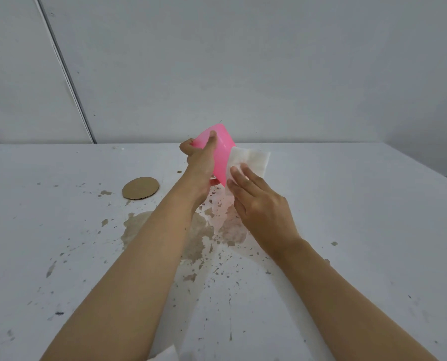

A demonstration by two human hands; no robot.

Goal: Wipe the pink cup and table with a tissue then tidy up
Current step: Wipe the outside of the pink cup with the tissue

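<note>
My left hand (200, 162) grips the pink cup (223, 155) and holds it tilted above the white table (360, 204), bottom end up and away from me. My right hand (258, 204) presses a white tissue (251, 158) flat against the cup's right side, fingers spread over it. The tissue hangs down under my palm, its lower part looking wet and stained. Below the cup a brownish spill (199, 238) spreads over the table, with splashes around it.
A round cardboard coaster (140, 188) lies on the table to the left of the cup. Brown specks are scattered toward the table's front. A white corner of paper (165, 356) shows at the bottom edge. A grey wall stands behind the table.
</note>
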